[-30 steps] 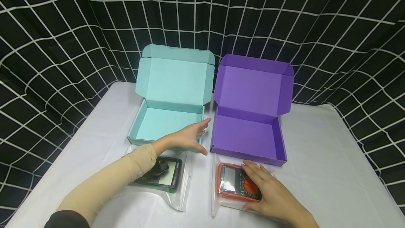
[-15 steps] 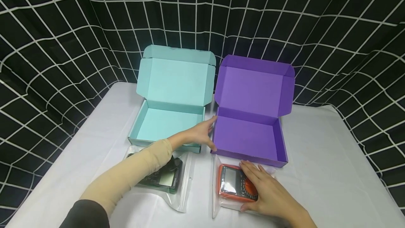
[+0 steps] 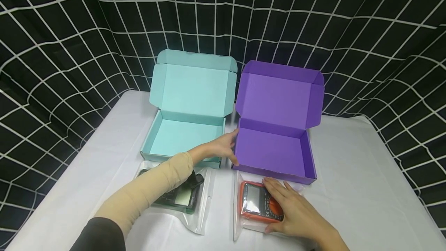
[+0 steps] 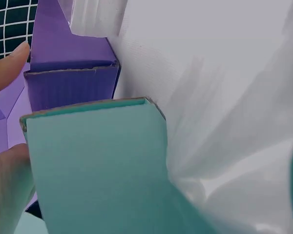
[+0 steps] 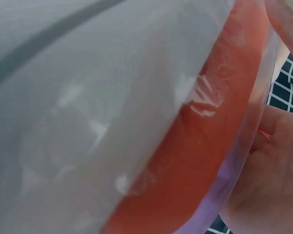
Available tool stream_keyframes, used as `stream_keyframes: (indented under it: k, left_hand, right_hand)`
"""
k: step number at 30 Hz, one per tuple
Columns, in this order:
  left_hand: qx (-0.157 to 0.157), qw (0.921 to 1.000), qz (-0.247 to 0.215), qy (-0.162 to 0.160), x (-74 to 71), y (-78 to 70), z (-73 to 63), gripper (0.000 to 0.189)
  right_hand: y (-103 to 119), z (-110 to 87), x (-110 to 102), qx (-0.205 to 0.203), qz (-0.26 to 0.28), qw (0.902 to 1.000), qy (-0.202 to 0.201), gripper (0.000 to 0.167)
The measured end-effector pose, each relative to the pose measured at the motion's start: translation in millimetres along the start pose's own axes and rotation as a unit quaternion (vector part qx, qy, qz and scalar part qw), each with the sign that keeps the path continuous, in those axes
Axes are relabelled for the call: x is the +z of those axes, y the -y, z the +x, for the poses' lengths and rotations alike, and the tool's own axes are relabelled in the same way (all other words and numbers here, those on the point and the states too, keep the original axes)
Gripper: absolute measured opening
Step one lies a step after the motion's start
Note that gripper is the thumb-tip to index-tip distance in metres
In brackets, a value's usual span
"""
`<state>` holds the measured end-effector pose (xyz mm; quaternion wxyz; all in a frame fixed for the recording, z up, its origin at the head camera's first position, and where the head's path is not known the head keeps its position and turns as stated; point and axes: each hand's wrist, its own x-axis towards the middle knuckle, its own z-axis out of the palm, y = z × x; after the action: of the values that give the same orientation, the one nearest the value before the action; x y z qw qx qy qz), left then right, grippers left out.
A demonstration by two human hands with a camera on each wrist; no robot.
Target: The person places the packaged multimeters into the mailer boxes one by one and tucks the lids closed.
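Observation:
My left hand [image 3: 223, 146] reaches across the front corner of a teal cardboard box [image 3: 184, 131], thumb and fingers spread, fingertips right at the left side of a purple cardboard box [image 3: 271, 146]. In the left wrist view, the teal box's outer wall [image 4: 97, 161] fills the middle, with the purple box's corner [image 4: 73, 87] beyond it. My right hand [image 3: 296, 212] grips a red-cased multimeter [image 3: 256, 200] in a clear bag, thumb on its near side and fingers over its far side. In the right wrist view, its red edge [image 5: 200, 126] shows through the plastic.
Under my left forearm [image 3: 150, 189] lies a dark green multimeter [image 3: 184, 200] in another clear zip bag [image 3: 202, 220], partly covered. Both boxes stand with raised lids near the black grid-patterned cloth [image 3: 216, 11]. A white cloth covers the table [image 3: 366, 189].
My left hand has moved right, from over the teal box's front corner to the purple box's left side. The right hand has shifted slightly left on the bagged multimeter.

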<state>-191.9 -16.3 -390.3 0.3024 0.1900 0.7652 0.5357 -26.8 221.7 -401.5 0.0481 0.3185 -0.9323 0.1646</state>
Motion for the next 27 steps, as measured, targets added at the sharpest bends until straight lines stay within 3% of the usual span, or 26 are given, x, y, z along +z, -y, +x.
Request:
stream_keyframes:
  k: [14, 21, 27]
  left_hand:
    - [-0.007, 0.9992, -0.036, 0.018, 2.2, -0.7, 1.7, 0.122]
    - [-0.008, 0.9993, -0.033, 0.017, 2.2, -1.3, 1.5, 0.122]
    - [-0.006, 0.9992, -0.035, 0.02, 2.1, -1.1, 2.0, 0.121]
  right_hand:
    - [-0.1, 4.1, -5.4, 0.026, 0.029, 0.9979, 0.051, 0.108]
    - [-1.3, 6.8, -6.2, 0.026, 0.031, 0.9967, 0.07, 0.118]
    - [-1.3, 7.3, -2.4, 0.046, 0.028, 0.997, 0.057, 0.103]
